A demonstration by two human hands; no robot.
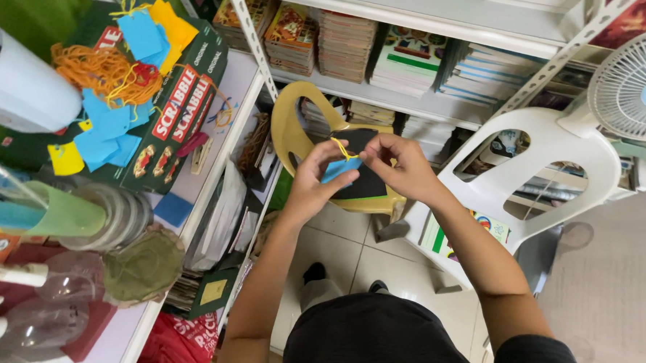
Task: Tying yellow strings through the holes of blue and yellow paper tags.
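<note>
Paper pieces, one black (367, 177) and one blue (340, 169), sit pinched between a person's two bare hands, held in the air above a yellow plastic chair (296, 133) and a tiled floor (349, 251). A yellow string (343, 149) crosses the top of the black piece where the fingertips of both hands meet. The left hand (313, 185) has its grip closed on the lower left edge of the papers, thumb pressed over the blue piece. The right hand (403, 167) has its grip closed on the upper right edge of the black piece, thumb and forefinger nipping the string's end.

Beside the yellow chair, to the right, stands a white plastic chair (549, 166), and a white fan (635, 90) shows at the upper right edge of the view. Behind both chairs, a metal shelf (428, 99) carries stacks of books and booklets.

On the bench (139, 326) at the left, a green board game box (177, 106) lies near the far edge with blue and yellow paper cutouts (111, 132) and a tangle of orange string (99, 70) heaped on top. Nearer the front edge lie a rolled green sheet (60, 213), a stack of tape rolls (122, 213) and clear plastic bottles (49, 293). A white roll (22, 81) juts in from the left edge. The person's dark shorts (381, 340) fill the bottom of the view.
</note>
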